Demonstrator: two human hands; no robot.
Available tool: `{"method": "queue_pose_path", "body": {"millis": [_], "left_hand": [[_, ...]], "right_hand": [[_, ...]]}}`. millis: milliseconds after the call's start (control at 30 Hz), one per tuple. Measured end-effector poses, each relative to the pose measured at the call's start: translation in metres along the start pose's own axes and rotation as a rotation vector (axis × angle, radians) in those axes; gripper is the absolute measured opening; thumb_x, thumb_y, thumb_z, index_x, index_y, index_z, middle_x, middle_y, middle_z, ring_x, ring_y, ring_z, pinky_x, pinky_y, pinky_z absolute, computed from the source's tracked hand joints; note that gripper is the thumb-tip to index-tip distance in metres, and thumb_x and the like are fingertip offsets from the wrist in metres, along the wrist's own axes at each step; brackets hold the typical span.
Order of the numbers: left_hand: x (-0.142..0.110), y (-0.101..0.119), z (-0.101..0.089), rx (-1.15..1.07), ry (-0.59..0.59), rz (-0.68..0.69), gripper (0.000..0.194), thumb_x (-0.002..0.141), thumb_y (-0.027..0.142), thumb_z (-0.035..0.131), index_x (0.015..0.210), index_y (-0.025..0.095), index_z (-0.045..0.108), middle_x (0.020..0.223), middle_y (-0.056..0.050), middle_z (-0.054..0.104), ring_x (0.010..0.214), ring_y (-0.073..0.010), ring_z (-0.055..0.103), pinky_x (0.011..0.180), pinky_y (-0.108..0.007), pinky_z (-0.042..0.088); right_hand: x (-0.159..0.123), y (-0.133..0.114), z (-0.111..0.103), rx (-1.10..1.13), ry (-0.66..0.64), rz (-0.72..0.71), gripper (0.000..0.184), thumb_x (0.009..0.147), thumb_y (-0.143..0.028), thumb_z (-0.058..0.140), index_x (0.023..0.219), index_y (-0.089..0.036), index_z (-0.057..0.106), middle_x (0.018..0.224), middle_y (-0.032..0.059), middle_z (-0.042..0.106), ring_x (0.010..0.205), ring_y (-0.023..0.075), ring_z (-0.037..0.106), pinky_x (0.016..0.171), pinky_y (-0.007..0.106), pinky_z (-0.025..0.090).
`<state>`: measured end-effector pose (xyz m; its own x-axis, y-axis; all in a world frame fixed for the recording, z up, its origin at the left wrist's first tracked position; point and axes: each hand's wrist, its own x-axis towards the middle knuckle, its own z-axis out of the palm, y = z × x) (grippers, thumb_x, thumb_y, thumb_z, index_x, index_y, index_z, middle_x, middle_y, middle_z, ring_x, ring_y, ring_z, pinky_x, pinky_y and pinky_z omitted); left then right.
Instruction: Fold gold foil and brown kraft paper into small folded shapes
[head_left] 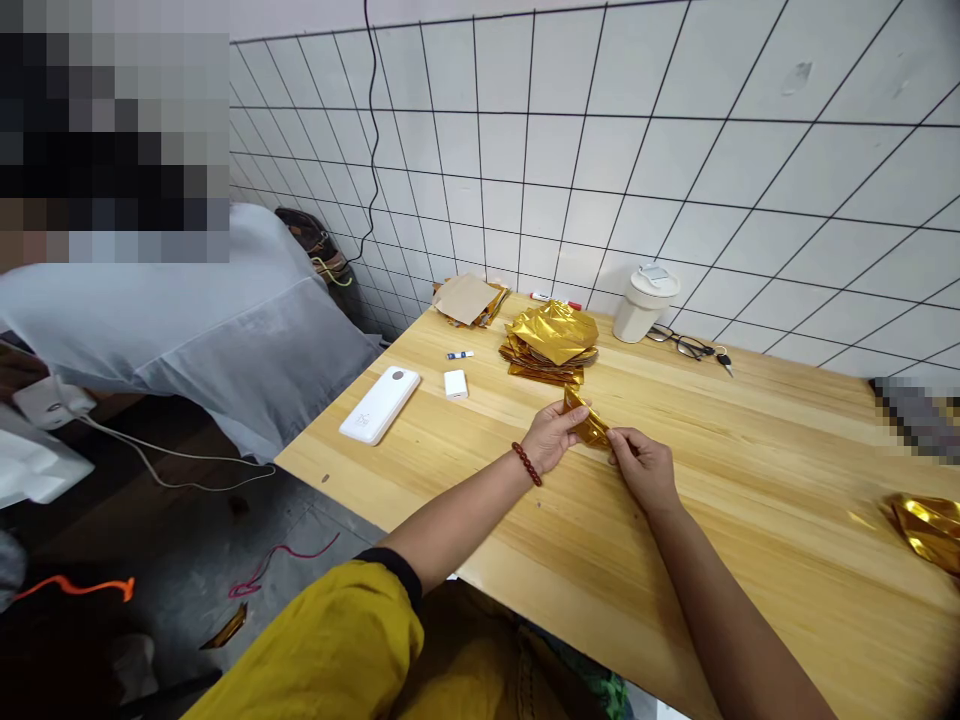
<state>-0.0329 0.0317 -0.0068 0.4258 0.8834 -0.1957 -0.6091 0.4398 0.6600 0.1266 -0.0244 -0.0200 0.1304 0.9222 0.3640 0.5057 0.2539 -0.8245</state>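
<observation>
Head view, counter inventory. Item 1: folded gold foil strip point(587, 422), held between both hands above a pine counter point(750, 560), its upper end standing clear of the left grip point(551, 437). Left grip: closed in a pinch on the strip, with a red bead bracelet point(527, 464) at the wrist. Right grip point(643, 470): fingertips closed on the strip's lower end, the hands almost touching. Handling note: thin foil probably creases easily, so light, even pressure close to the fold seems best. Item 2: stack of gold foil sheets point(551, 345), just ahead of the hands. Item 3: kraft paper square point(465, 298) lying on more foil. Also present: white power bank point(379, 404), small white charger point(455, 384), cream tumbler point(643, 305), glasses point(679, 343), keys point(724, 362). Loose gold foil point(926, 530) sits at the counter's right edge. A co-worker's pale grey sleeve point(187, 330) shows at left.
</observation>
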Motion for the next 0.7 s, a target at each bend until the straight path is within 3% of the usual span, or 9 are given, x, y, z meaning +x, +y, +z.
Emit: {"method": "queue_pose_path", "body": {"millis": [133,367,700], "left_hand": [[0.0024,-0.0015,-0.0015,-0.024,0.065,0.002,0.034,0.068,0.037,0.081,0.083,0.010,0.068,0.080,-0.008,0.071,0.077,-0.0170,0.066,0.081,-0.034,0.049],[0.0038,0.0031,-0.0040,-0.099,0.048,-0.019,0.031,0.078,0.040,0.073,0.089,0.011,0.067,0.087,-0.011,0.072,0.084,-0.0191,0.068,0.087,-0.037,0.052],[-0.0018,0.0003,-0.0011,0.080,-0.094,-0.030,0.041,0.055,0.024,0.089,0.089,0.011,0.068,0.090,-0.008,0.072,0.082,-0.0179,0.068,0.087,-0.038,0.051]], "right_hand": [[-0.0007,0.0005,-0.0003,0.007,-0.024,-0.020,0.028,0.090,-0.045,0.057,0.082,-0.020,0.070,0.052,-0.0008,0.060,0.048,0.0142,0.055,0.050,0.026,0.043],[0.0025,0.0014,0.0002,0.266,-0.029,0.154,0.031,0.085,-0.050,0.063,0.084,-0.019,0.068,0.062,0.0021,0.068,0.047,0.0123,0.055,0.050,0.025,0.047],[0.0044,0.0004,-0.0027,0.362,0.037,0.205,0.031,0.083,-0.050,0.066,0.081,-0.019,0.069,0.054,-0.0012,0.059,0.049,0.0118,0.053,0.051,0.024,0.046]]}}
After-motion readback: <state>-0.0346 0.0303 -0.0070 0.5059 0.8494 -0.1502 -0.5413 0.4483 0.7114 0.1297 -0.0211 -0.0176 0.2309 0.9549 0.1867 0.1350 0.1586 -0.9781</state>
